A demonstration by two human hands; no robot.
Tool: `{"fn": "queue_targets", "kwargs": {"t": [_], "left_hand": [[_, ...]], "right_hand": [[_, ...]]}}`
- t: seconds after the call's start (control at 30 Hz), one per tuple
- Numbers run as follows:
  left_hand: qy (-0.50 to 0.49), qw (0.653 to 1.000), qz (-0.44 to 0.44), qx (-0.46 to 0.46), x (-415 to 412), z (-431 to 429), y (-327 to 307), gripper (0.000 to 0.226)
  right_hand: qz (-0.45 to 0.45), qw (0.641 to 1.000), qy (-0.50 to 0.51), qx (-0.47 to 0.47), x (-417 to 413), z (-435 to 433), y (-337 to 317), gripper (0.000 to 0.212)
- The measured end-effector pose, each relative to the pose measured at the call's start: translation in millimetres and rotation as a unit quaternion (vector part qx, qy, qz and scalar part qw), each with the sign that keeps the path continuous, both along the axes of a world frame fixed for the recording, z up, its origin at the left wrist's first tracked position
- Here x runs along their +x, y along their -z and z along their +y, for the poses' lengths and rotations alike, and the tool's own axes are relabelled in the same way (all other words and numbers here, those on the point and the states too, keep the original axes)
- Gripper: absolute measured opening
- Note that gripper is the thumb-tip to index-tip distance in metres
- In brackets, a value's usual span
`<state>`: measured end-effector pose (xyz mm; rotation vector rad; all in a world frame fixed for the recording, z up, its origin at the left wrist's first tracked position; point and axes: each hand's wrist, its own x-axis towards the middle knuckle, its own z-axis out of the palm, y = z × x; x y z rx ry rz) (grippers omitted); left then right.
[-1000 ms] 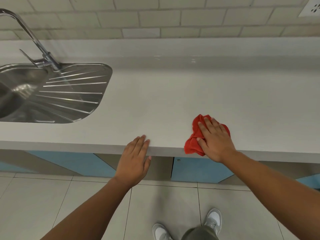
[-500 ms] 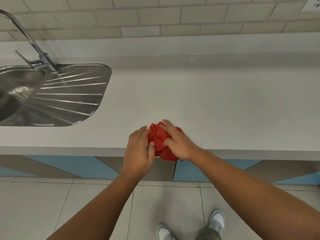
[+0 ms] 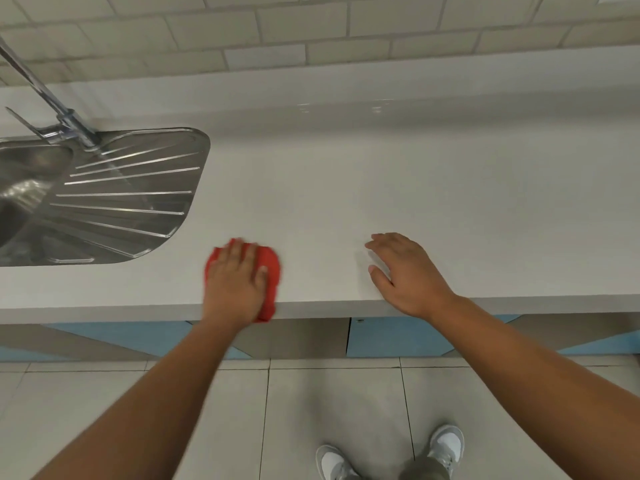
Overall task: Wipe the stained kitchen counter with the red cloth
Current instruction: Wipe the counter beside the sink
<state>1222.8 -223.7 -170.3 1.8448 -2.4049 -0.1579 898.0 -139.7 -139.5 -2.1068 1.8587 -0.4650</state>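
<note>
Left hand (image 3: pixel 235 282) flat on the red cloth (image 3: pixel 272 268), fingers straight, pressing it onto the tabletop (image 3: pixel 381 188) right at the front edge, one fold hanging over that edge; cloth sits near the front right corner of the steel sink drainboard (image 3: pixel 131 195), not touching it. Right hand (image 3: pixel 405 271) palm down on bare tabletop near the front edge, fingers spread and relaxed, holding nothing, well apart from the cloth. Faucet (image 3: pixel 52 105) at the sink's back edge, blue cabinet doors (image 3: pixel 394 336) under the front edge, grey shoes (image 3: pixel 446 445) on the tiled floor (image 3: pixel 329 403); left hand is motion-blurred
</note>
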Motion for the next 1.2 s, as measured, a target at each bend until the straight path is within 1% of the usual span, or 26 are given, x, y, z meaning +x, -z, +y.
{"fn": "queue_targets", "kwargs": {"t": [0.03,0.13,0.2,0.27,0.3,0.4,0.47,0.53,0.7,0.73,0.87,1.0,1.07,1.2], "left_hand": [[-0.023,1.0,-0.005,-0.002,21.5,-7.1,0.4,0.067],[-0.103,0.994,-0.005,0.025,47.7,-18.6,-2.9,0.068],[-0.148,0.988,-0.01,0.04,36.6,-18.9,-5.3,0.064],[-0.175,0.984,-0.008,0.041,15.5,-14.9,-6.1,0.063],[-0.17,0.985,-0.008,0.041,3.7,-11.8,-6.3,0.064],[-0.114,0.992,-0.021,0.046,-50.7,-3.6,-6.4,0.074],[-0.074,0.996,-0.025,0.046,-101.4,5.9,-6.5,0.082],[-0.041,0.998,-0.028,0.042,-147.4,15.8,-5.5,0.086],[0.009,0.998,-0.027,0.049,-276.8,42.8,-7.5,0.093],[0.017,0.998,-0.029,0.051,-290.2,48.6,-7.7,0.093],[0.047,0.997,-0.038,0.057,-389.9,71.3,-11.0,0.092],[0.071,0.995,-0.044,0.06,-490.5,89.0,-12.9,0.077],[0.087,0.993,-0.046,0.065,-533.0,97.1,-15.5,0.073],[0.127,0.988,-0.046,0.069,-617.9,112.1,-16.5,0.074]], "right_hand": [[0.016,1.0,0.005,0.006,-4.5,1.0,0.8,0.057],[0.049,0.998,0.026,0.024,-24.7,8.5,-3.6,0.066],[0.051,0.997,0.042,0.033,-41.4,17.8,-6.6,0.069],[0.052,0.997,0.053,0.035,-58.0,27.5,-8.1,0.067],[0.055,0.996,0.057,0.037,-65.4,31.4,-8.3,0.066],[0.062,0.994,0.073,0.049,-95.3,43.6,-11.7,0.069],[0.062,0.993,0.089,0.056,-123.1,55.4,-12.3,0.071],[0.071,0.991,0.097,0.061,-147.0,64.5,-12.1,0.072],[0.09,0.985,0.125,0.076,-238.9,94.5,-16.8,0.074],[0.093,0.985,0.126,0.076,-249.0,98.1,-16.9,0.074],[0.104,0.98,0.144,0.086,-336.6,119.1,-21.5,0.077],[0.113,0.976,0.161,0.096,-417.1,135.1,-22.3,0.079],[0.117,0.974,0.166,0.098,-445.3,142.4,-21.7,0.079],[0.114,0.972,0.18,0.101,-497.3,154.1,-20.3,0.08]]}}
